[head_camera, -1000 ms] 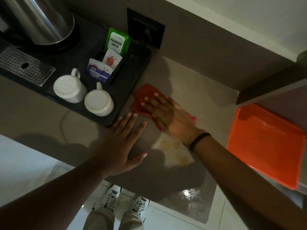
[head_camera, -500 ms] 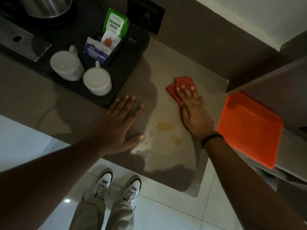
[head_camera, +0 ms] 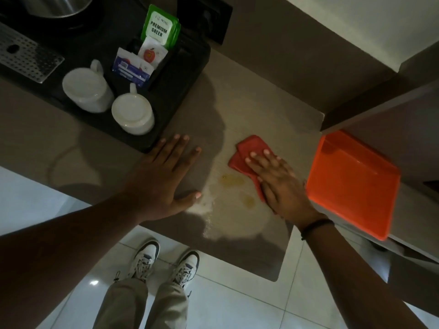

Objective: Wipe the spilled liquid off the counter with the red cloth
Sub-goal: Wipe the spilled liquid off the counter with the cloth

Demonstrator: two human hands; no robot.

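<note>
Right hand (head_camera: pixel 280 186) lies flat, palm down, fingers extended, pressing the red cloth (head_camera: pixel 247 153) against the counter (head_camera: pixel 273 110); no closed grasp is formed, the cloth being pinned rather than clutched. The cloth is folded, its far end protruding beyond the fingertips, near the counter's right edge. Left hand (head_camera: pixel 164 176) rests flat and empty on the counter, fingers spread, its fingertips at the corner of the black tray (head_camera: pixel 180 91). Spilled liquid (head_camera: pixel 231 180) remains between the two hands: two yellowish patches, the nearer one just beside the right palm, with a pale wet sheen spreading toward the counter's front edge. On the tray stand two white cups (head_camera: pixel 133 115), inverted, beside a holder of sachets; the green sachet (head_camera: pixel 160 28) reads "PREMIUM GREEN", with a smaller line above, possibly "WING", too dim to confirm. Blue-and-white sachet (head_camera: pixel 130 70) print is illegible. An orange tray (head_camera: pixel 351 184) sits right of the counter, on a lower shelf.
</note>
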